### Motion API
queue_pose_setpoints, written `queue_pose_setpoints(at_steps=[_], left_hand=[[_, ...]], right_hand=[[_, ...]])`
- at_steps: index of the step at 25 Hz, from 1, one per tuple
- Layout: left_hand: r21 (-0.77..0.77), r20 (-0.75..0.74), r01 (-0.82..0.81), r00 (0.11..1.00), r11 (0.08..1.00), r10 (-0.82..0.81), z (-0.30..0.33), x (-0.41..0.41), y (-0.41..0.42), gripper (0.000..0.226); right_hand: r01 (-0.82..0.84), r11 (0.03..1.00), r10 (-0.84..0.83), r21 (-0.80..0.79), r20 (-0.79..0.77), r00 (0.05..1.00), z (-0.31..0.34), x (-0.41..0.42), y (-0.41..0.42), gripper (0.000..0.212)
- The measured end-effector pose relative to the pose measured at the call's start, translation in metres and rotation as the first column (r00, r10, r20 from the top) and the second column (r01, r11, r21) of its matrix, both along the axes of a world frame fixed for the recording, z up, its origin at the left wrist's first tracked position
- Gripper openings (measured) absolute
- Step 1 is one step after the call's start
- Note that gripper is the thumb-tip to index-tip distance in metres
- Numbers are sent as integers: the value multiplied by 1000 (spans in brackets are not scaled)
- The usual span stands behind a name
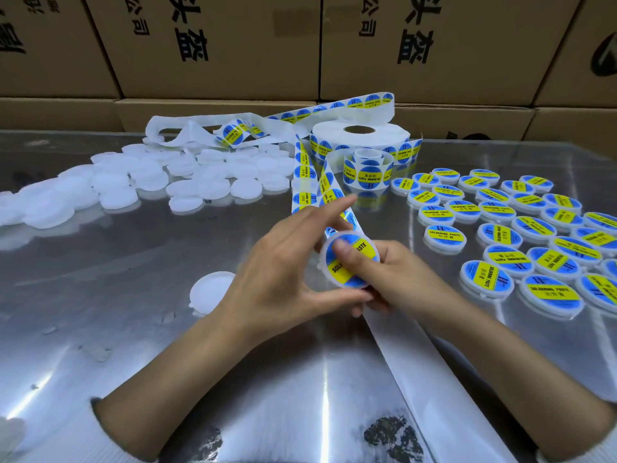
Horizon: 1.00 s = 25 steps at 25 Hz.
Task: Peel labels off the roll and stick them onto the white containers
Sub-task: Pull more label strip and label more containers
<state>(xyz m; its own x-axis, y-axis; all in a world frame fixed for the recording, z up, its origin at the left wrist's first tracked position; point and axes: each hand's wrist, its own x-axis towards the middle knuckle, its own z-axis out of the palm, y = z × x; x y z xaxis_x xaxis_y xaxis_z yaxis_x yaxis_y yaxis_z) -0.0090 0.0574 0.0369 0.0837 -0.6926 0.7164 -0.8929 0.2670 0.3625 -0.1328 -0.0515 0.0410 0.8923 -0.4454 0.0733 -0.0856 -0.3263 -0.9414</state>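
Your right hand (384, 279) pinches the container (350, 260) mid-table w/ thumb pressing its label flat, left hand (283, 259) steadies the rim, fingers loosely spread, roll (360, 137) far behind for reach.

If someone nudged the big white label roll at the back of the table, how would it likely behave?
The big white label roll lies flat on its end, so it would probably slide rather than roll. It looks thickly wound, so likely fairly heavy. Its loose strip of blue and yellow labels bends and loops, so it seems floppy and would probably drag along.
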Motion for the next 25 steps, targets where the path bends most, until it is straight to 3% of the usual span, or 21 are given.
queue_pose_setpoints(at_steps=[3,5,8,11,15,17,22,25], left_hand=[[22,20,0,1000,1000,0,0,-4,0,83],[44,21,2,1000,999,-3,0,-7,0,80],[119,153,-11,988,993,-7,0,-10,-2,70],[138,170,-24,985,990,0,0,-13,-3,57],[2,127,38,991,999,-38,-4,-15,-4,31],[-55,148,65,987,996,-57,-6,-12,-3,33],[-184,237,-23,969,983,67,-5,-5,1,25],[-229,277,-83,949,970,147,-4,-1,3,14]], right_hand=[[114,993,-115,-7,-70,991,2,-1,0,80],[196,981,-195,6,-66,979,1,-1,-1,81],[243,968,-240,70,-45,970,-3,2,-2,82],[287,938,-289,194,-17,957,-5,5,-3,83],[251,878,-286,408,26,958,-5,9,-3,72],[223,856,-268,467,32,963,-4,9,-3,66],[146,882,-198,447,73,977,0,12,4,48],[218,902,-275,373,105,956,2,11,-3,48]])
